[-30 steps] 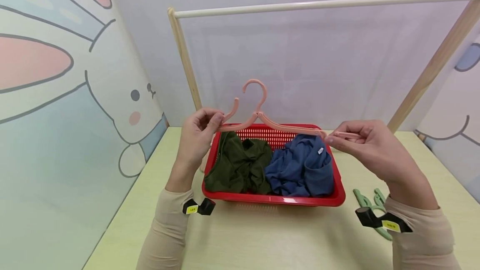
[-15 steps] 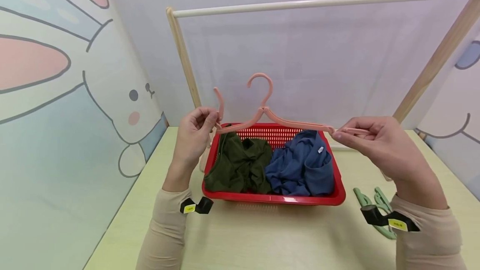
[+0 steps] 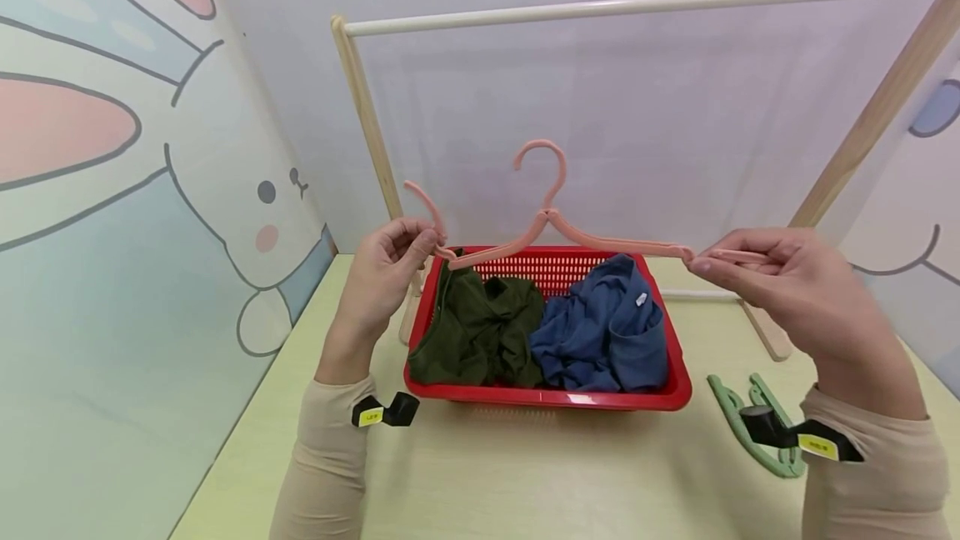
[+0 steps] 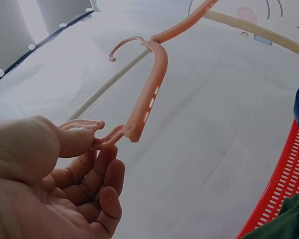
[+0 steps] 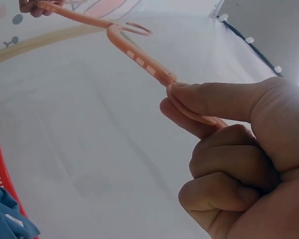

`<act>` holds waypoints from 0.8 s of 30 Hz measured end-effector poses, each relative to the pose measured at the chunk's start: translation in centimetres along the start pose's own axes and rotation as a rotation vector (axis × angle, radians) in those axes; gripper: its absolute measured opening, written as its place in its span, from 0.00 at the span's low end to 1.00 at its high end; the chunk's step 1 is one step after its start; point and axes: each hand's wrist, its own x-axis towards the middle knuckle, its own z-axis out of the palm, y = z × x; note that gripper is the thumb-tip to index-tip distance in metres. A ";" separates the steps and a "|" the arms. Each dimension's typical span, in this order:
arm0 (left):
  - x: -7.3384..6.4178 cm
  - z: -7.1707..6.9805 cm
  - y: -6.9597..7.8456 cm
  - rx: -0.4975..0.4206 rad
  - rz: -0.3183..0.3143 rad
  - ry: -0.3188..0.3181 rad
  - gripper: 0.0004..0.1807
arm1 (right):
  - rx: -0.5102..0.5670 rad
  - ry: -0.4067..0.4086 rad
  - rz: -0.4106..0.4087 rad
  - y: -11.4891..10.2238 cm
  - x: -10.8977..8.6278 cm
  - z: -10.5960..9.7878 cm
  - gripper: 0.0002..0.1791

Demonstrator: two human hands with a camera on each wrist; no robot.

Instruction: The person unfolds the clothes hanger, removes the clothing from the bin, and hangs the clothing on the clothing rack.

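A pink folding clothes hanger [image 3: 502, 252] is held up above the back of a red basket, its hook at the top. My left hand [image 3: 386, 269] pinches its left end between thumb and fingers, where a thin curved arm sticks up. At the other end my right hand [image 3: 795, 290] pinches the hinge, and a thin arm lies within its fingers. In the left wrist view the hanger's slotted half [image 4: 150, 94] slopes away from my fingertips. The right wrist view shows the right thumb [image 5: 214, 99] pressed on the joint, the other fingers curled below.
The red basket [image 3: 547, 397] stands on the pale table with a dark green garment [image 3: 480, 332] and a blue garment [image 3: 600, 332] inside. A green folded hanger [image 3: 750, 432] lies to its right. Behind rises a rack with a white rail [image 3: 637, 5] and wooden posts.
The hanger and my right hand have shifted right and slightly up. The hanger's left thin arm has swung outward to the left, now leaning away from the hook.
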 end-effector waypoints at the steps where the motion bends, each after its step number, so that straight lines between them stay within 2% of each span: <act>1: 0.0 -0.1 0.1 -0.001 -0.005 -0.006 0.11 | 0.008 0.007 -0.001 0.1 0.0 -0.1 0.08; 6: -0.1 -0.6 0.1 -0.012 -0.021 -0.026 0.12 | 0.009 0.030 -0.029 0.5 -0.1 -0.9 0.08; 10: -0.2 -0.6 0.0 -0.020 -0.025 -0.029 0.12 | 0.051 0.037 -0.036 0.8 -0.3 -1.5 0.07; 15: -0.2 -0.8 -0.1 -0.025 -0.015 -0.029 0.11 | 0.214 0.014 -0.049 1.4 -0.4 -2.1 0.07; 19: -0.4 -0.9 -0.1 -0.073 0.008 -0.050 0.06 | 0.334 -0.010 -0.037 1.5 -0.5 -2.5 0.09; 24: -0.4 -1.0 -0.2 -0.142 0.033 -0.077 0.04 | 0.397 -0.011 -0.001 1.5 -0.7 -2.8 0.11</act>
